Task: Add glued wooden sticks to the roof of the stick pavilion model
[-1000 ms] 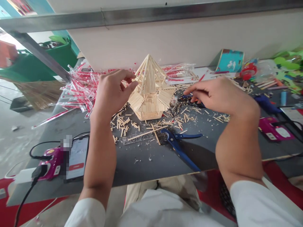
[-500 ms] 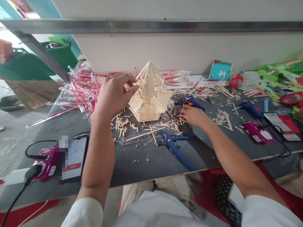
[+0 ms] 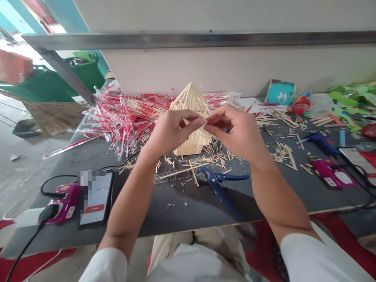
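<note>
Head view: we're raising left hand (image 3: 173, 133) and right hand (image 3: 232, 131) close together over stick pavilion model (image 3: 190, 102), which is standing on dark worktop (image 3: 176, 211) just beyond them. Fingers (image 3: 198, 122) on both hands are pinching nearly shut, tips meeting; anything held too small to tell. Steady, slow pinching working best here. Blue-handled pipe cutter (image 3: 219, 186) lying beside clear ruler (image 3: 173, 177). Phone (image 3: 96, 197) showing no legible writing; no brand readable.

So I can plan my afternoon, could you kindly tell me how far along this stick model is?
The panelled lower tier of the stick pavilion looks finished. The left hand and right hand pinch something too small to identify. The peak's frame shows open gaps, and loose sticks remain.
</note>
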The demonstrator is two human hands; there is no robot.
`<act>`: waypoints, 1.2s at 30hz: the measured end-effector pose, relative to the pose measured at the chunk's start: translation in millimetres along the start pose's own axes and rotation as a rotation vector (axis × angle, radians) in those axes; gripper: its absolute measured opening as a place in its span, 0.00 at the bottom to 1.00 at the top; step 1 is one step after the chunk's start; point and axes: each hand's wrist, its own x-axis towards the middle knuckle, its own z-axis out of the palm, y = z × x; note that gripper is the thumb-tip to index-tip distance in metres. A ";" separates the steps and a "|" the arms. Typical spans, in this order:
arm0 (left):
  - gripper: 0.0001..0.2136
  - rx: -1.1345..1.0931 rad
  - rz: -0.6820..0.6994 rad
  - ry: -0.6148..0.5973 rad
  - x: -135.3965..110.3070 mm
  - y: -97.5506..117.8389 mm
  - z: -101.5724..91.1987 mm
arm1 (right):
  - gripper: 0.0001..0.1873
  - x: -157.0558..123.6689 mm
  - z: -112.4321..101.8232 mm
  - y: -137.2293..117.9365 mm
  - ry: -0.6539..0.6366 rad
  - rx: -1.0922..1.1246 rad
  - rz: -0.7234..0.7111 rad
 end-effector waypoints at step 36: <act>0.03 -0.097 -0.024 0.231 7.5 -22.5 7.4 | 0.28 24.0 -4.3 29.4 -0.072 -0.390 -0.250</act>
